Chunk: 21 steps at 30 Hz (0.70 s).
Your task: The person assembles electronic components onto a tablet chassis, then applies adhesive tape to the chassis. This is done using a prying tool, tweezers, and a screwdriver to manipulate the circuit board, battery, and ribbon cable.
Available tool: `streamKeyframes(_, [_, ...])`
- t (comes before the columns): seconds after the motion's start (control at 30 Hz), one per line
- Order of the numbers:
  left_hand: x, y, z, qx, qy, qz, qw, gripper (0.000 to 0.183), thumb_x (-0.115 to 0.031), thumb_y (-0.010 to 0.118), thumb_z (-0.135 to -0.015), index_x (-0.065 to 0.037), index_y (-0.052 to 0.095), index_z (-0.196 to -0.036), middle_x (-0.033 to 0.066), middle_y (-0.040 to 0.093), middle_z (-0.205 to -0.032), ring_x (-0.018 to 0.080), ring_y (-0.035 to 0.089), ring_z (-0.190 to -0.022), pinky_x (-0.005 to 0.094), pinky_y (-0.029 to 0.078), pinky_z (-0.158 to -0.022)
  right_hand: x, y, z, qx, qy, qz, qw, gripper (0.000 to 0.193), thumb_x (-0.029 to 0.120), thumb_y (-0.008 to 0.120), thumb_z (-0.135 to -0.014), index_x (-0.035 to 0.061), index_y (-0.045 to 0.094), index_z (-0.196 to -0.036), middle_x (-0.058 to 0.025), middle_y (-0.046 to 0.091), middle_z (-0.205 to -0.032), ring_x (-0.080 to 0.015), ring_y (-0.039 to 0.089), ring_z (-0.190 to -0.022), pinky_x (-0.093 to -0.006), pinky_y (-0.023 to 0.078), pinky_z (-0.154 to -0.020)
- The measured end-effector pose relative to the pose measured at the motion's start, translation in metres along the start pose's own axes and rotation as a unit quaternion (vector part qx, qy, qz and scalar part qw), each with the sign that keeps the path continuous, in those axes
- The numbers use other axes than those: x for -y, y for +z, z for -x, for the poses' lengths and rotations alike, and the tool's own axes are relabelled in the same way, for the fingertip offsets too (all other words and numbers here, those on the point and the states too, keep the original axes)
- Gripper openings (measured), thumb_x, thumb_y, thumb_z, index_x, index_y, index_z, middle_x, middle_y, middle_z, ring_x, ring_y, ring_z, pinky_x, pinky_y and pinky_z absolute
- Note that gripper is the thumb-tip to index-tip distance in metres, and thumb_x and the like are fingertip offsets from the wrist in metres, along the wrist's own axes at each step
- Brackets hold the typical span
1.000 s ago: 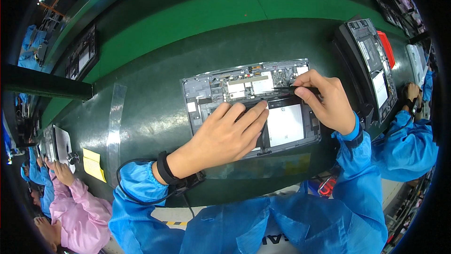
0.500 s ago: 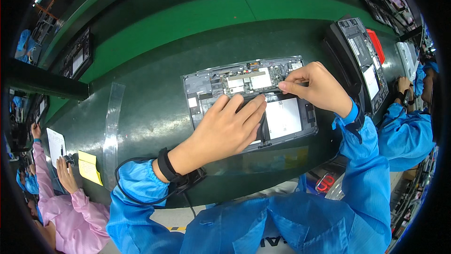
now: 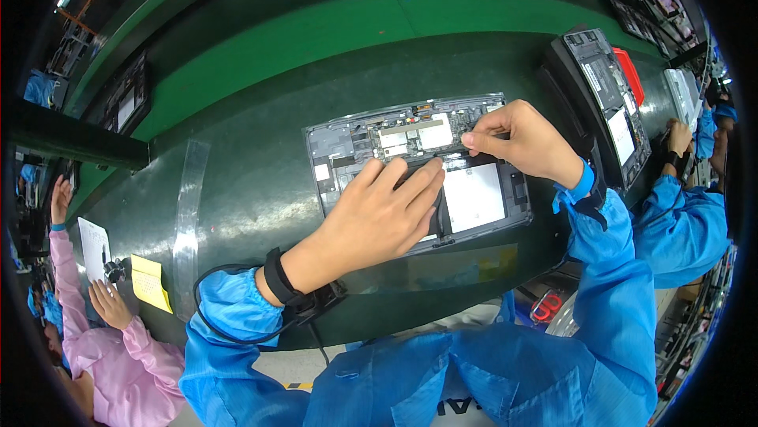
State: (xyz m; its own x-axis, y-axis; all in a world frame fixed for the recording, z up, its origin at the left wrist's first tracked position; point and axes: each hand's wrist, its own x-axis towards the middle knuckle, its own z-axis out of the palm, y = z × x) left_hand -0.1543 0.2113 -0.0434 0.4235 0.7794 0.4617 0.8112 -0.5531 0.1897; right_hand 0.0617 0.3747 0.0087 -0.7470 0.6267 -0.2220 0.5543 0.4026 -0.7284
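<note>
An opened laptop base [image 3: 332,143] lies on the dark green bench in front of me, its insides bared. Along its far half runs a circuit board [image 3: 436,135] with silvery plates. White-labelled black batteries [image 3: 475,196] fill the near half. My left hand [image 3: 387,210] rests flat over the left and middle of the base, fingers stretched out near the board's front edge. At the board's right end, my right hand [image 3: 517,143] has thumb and forefinger pinched together. Whatever sits between those fingertips is hidden or too small to name.
More opened laptop bases stand at the right [image 3: 604,88] and far left [image 3: 126,99]. A red tray [image 3: 630,76] is behind the right one. Yellow notes [image 3: 150,283] and a white sheet [image 3: 95,247] lie left. Co-workers in pink [image 3: 118,364] and blue [image 3: 683,226] sit either side.
My right hand has shifted slightly left along the board, still pinched. The left hand stays almost in place. The pink-sleeved co-worker's far hand has moved up.
</note>
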Motion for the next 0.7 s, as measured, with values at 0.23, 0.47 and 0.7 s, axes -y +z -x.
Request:
streamKeyframes(0.23, [0.000,-0.002,0.003,0.008,-0.003,0.005,1.000,0.048,-0.019,0.073,-0.086,-0.001,0.067,-0.130,0.0066,0.064,-0.136,0.0223,0.054,-0.089,0.0359,0.046,-0.079,0.009,-0.002,0.002,-0.013,-0.049,0.077,0.996,0.034,0.029,0.072,-0.098,-0.0021,0.076,-0.085,-0.0174,0.069,-0.068,-0.0277,0.065,-0.061,-0.0400,0.049,-0.060])
streamKeyframes(0.47, [-0.065,-0.028,0.022,0.093,0.133,0.003,0.987,0.039,-0.028,0.070,-0.088,0.000,0.070,-0.114,0.0123,0.068,-0.118,0.0199,0.060,-0.095,0.0334,0.049,-0.084,0.017,0.018,0.001,-0.112,-0.127,0.181,0.969,0.039,0.034,0.073,-0.093,0.0018,0.061,-0.111,-0.0174,0.072,-0.095,-0.0316,0.069,-0.085,-0.0411,0.044,-0.087])
streamKeyframes(0.7, [-0.096,-0.013,0.041,0.196,0.172,-0.044,0.965,0.060,-0.037,0.064,-0.092,0.008,0.065,-0.132,0.0227,0.056,-0.148,0.0298,0.058,-0.123,0.0336,0.045,-0.102,0.008,0.034,-0.013,-0.134,-0.104,0.174,0.970,0.043,0.030,0.077,-0.080,0.0037,0.061,-0.109,-0.0149,0.073,-0.093,-0.0292,0.070,-0.087,-0.0392,0.042,-0.090])
